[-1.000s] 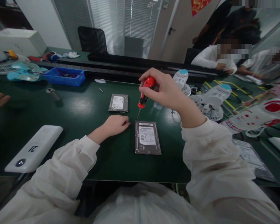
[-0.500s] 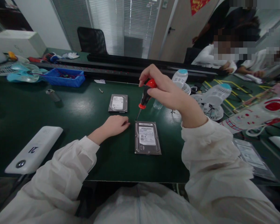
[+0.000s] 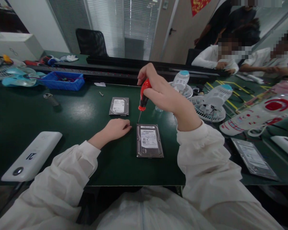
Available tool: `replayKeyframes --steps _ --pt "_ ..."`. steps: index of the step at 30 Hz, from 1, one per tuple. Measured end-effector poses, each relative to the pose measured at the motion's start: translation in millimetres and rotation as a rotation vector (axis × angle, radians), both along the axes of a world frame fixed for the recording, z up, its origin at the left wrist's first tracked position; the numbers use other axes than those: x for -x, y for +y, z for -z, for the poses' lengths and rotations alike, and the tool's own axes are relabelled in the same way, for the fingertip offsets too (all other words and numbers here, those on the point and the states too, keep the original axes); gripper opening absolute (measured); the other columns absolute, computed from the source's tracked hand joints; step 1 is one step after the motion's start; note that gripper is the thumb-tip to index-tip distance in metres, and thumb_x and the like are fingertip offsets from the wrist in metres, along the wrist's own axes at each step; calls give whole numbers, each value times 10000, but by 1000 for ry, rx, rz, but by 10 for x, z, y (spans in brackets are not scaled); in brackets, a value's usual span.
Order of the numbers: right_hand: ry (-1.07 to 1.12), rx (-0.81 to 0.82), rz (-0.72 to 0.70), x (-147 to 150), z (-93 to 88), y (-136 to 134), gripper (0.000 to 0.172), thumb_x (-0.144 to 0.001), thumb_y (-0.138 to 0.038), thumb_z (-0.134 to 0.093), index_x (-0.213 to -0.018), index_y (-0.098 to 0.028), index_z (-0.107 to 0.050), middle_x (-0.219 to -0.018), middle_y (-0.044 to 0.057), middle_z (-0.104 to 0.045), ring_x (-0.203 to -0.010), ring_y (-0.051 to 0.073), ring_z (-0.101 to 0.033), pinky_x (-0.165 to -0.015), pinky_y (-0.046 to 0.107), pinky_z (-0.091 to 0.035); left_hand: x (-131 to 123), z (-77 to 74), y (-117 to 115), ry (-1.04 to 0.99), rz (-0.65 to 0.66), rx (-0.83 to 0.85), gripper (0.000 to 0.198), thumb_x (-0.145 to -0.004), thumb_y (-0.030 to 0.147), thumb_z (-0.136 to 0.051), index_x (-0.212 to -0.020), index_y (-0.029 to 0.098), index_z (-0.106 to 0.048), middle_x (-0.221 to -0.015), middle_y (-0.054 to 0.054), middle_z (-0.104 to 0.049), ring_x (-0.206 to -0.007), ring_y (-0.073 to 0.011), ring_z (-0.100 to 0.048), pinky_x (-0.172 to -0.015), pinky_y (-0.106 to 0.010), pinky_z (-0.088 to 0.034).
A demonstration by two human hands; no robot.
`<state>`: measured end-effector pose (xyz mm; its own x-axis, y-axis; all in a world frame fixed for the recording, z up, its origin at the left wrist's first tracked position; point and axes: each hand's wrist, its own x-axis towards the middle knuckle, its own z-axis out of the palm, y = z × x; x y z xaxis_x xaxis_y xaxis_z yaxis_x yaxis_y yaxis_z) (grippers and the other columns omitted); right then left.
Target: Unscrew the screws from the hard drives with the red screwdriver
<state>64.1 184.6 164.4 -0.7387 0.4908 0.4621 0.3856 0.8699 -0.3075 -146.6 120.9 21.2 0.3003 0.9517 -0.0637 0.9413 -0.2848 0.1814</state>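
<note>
A hard drive (image 3: 149, 140) lies label-up on the green table (image 3: 81, 115) in front of me. My right hand (image 3: 162, 91) is closed round a red-and-black screwdriver (image 3: 143, 97), held nearly upright with its tip at the drive's far left corner. My left hand (image 3: 117, 127) rests on the table just left of the drive, fingers curled loosely, with nothing visible in them. A second hard drive (image 3: 119, 106) lies further back.
A white power bank marked 21 (image 3: 31, 156) lies at the near left. A blue bin (image 3: 62, 80) and a fan stand far left. Small white fans (image 3: 211, 102), a bagged drive (image 3: 253, 158) and a loose screw (image 3: 101, 94) are nearby. Other people sit at the far right.
My right hand has turned on the screwdriver handle, which now stands more upright. The view has shifted slightly right. The left hand has stayed put.
</note>
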Motion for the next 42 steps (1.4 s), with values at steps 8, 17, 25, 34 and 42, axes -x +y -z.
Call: replayKeyframes --steps 8,17,25,34,42 --pt "-104 -143 186 58 -7 -1 279 -1041 -525 -527 -1059 -247 -544 -919 53 -659 -904 279 -639 -865 414 -462 -24 -33 -7 23 -10 4 309 -1067 395 -486 -954 205 -702 -941 -98 -781 -882 -280 -747 -740 -351 -515" --pt "-53 -16 11 -3 -43 -17 195 -965 -246 -525 -1159 -256 -506 -1075 50 -690 -914 240 -643 -878 394 -472 -11 -10 -3 14 -2 3 296 -1068 390 -489 -943 210 -688 -928 -88 -774 -877 -269 -746 -710 -330 -492" --pt "-91 -65 141 -5 -37 3 173 -1028 -371 -502 -1153 -254 -523 -1030 54 -679 -916 268 -638 -892 426 -460 -12 -23 -3 2 0 12 278 -1068 376 -494 -955 214 -690 -930 -85 -775 -855 -255 -742 -690 -318 -490" --pt "-108 -124 198 19 -14 -1 230 -1029 -473 -539 -1006 -244 -553 -824 37 -619 -790 254 -611 -817 414 -462 -7 -15 0 -3 3 11 285 -1075 381 -502 -946 207 -688 -916 -82 -770 -843 -255 -738 -679 -321 -478" --pt "-81 -51 35 -3 -23 -39 266 -919 -161 -473 -1167 -249 -516 -1185 87 -677 -1027 264 -640 -925 428 -504 -16 -8 5 15 -10 5 294 -1076 391 -501 -951 210 -697 -931 -87 -779 -886 -269 -749 -713 -333 -486"
